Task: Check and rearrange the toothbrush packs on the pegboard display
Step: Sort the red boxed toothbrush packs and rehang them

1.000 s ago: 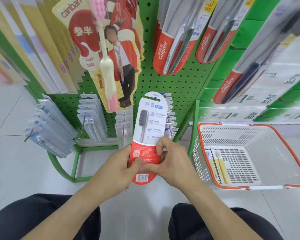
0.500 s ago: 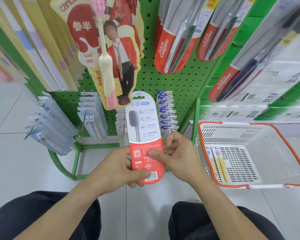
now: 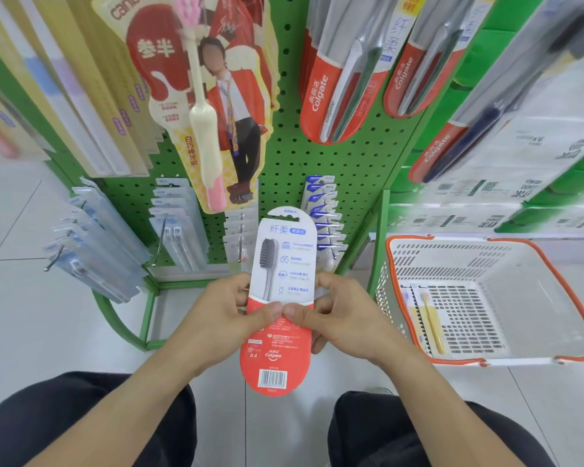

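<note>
Holding one Colgate toothbrush pack (image 3: 280,298) off the pegboard (image 3: 317,156), back side up: left hand (image 3: 231,315) and right hand (image 3: 338,318) pinching its middle. Checking under way; rehanging left.

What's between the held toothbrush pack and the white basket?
Head view: only the right hand and the rack's green post lie between the pack and basket.

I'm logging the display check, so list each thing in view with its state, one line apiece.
Colgate pack: off its peg, upright, back side facing the camera.
Left hand: grips the pack's left edge, thumb on its face.
Right hand: grips the pack's right edge, thumb on its face.
Basket: on the floor, holding a yellow toothbrush pack lying flat.
Pegboard: packs hanging on its hooks.
</note>
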### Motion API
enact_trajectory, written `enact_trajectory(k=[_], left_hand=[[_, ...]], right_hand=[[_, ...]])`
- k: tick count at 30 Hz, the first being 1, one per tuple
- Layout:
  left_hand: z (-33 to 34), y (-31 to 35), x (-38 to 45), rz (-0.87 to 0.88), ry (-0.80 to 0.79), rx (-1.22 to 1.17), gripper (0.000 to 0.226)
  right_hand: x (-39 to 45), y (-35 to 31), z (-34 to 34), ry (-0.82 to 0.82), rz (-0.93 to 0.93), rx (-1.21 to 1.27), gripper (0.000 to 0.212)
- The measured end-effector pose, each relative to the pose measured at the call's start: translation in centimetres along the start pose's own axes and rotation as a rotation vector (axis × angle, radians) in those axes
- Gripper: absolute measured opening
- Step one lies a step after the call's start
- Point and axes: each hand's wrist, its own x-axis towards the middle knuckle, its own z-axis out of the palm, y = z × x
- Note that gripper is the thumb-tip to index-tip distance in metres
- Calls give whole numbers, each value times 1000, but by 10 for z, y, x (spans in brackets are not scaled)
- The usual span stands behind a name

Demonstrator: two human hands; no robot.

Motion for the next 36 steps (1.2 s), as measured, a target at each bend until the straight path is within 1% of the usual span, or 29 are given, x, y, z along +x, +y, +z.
enact_trajectory(k=[3,7,11,14,16,18,20,22,24,26,29,34,36], left_hand=[[-4,-1,1,-45,-66,10,33],[-2,-1,-1,-78,-196,20,29],[-1,-3,1,-91,-274,40,24],[2,-4,-1,-66,-231,6,20],[2,-5,0,-36,-209,-28,21],[2,-7,0,-35,-208,-14,23],[1,-10,2,-34,-213,25,19],[1,-12,3,-23,-215,49,14],[0,-12,4,-23,-240,69,12],[0,-11,4,-46,-297,84,12],[1,-11,6,-80,-340,85,12],[1,-9,6,-127,-407,54,17],[3,-10,6,-113,-403,58,13]], right_hand=[[2,3,0,70,-28,22,28],[4,4,-2,180,-25,131,24],[1,1,-3,149,37,210,20],[0,-3,-2,127,76,189,29],[0,-4,-3,88,99,165,32],[1,-2,-2,65,113,79,35],[3,1,-1,99,98,-47,40],[5,5,0,161,78,-97,42],[6,6,0,218,49,-39,40],[7,7,0,250,19,44,36],[8,9,-2,276,-25,17,27],[6,2,1,308,-1,-103,42],[6,3,1,298,-2,-151,49]])
